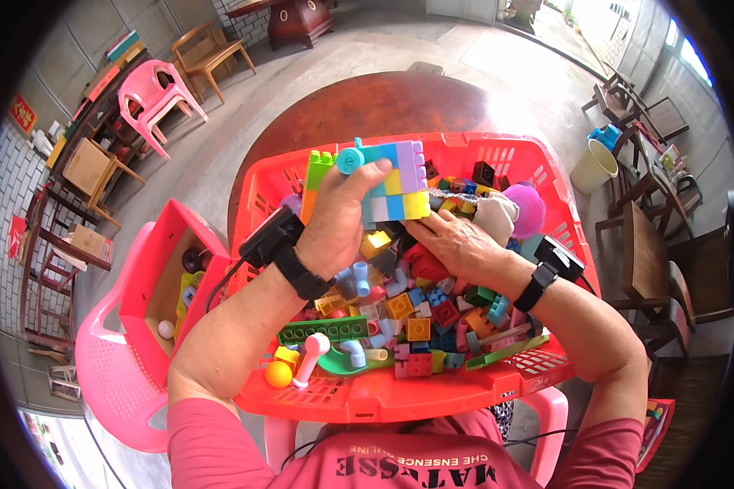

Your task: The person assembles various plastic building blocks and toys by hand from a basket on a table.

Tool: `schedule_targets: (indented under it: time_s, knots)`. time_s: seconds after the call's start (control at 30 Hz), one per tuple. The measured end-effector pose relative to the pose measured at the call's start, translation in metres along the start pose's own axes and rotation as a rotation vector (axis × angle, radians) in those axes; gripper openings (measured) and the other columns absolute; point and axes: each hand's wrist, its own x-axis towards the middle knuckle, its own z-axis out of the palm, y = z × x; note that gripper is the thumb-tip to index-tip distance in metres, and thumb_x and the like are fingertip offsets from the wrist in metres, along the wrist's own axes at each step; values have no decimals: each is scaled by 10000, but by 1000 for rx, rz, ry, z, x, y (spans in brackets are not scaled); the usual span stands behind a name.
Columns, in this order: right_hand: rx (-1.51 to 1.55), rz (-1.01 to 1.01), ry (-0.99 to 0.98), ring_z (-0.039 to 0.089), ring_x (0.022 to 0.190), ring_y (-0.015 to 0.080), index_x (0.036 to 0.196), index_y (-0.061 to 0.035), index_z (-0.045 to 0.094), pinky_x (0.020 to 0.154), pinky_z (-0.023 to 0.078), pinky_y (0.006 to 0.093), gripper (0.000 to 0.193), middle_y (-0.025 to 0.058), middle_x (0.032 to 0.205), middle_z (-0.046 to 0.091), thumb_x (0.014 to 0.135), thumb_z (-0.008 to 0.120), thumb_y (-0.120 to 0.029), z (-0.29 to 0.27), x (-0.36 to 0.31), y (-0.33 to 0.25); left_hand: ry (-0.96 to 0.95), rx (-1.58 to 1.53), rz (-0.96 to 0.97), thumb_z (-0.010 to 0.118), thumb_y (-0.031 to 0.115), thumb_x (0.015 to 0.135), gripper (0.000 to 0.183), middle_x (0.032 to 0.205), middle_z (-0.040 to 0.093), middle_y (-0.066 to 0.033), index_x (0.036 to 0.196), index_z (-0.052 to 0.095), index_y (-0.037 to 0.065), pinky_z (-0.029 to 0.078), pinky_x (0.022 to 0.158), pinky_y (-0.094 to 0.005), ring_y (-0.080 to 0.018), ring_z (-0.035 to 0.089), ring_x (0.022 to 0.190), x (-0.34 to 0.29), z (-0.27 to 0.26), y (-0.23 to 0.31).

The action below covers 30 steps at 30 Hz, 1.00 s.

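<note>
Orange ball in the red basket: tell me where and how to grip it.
Pinch the orange ball across its sides, probably best from above: it is round, with no handle, and its top lies uncovered, while a yellow block sits at its far side.

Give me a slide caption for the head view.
Left hand holds joined toy blocks over a red basket of bricks, right hand close by.
</note>
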Motion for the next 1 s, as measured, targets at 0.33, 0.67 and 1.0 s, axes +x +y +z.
schedule_targets:
  time_s: [0.33, 0.67, 1.0]
  knots:
    - [-200, 73, 90, 579, 932, 295, 1009, -77, 578, 727, 519, 417, 193, 132, 1051, 492, 818, 579, -104, -1, -3, -1, -42, -88, 98, 639, 63, 850, 350, 1049, 566, -15, 1183, 535, 98, 515, 855, -299, -134, 600, 981, 3, 1, -9]
    - [41, 59, 208, 635, 828, 308, 927, -73, 588, 666, 538, 415, 119, 134, 1079, 522, 810, 577, -55, -23, 1, 2, -35, -129, 49, 625, 112, 889, 267, 1030, 591, -12, 1142, 539, 106, 527, 842, -310, -129, 614, 950, 1, 2, -1]
    - [23, -76, 119, 628, 927, 315, 1223, -109, 520, 747, 539, 408, 394, 125, 1127, 547, 835, 576, -65, -15, 0, -5, 61, -135, 74, 613, 169, 936, 234, 1047, 611, -23, 1146, 534, 104, 530, 827, -320, -135, 625, 956, 3, -1, -5]
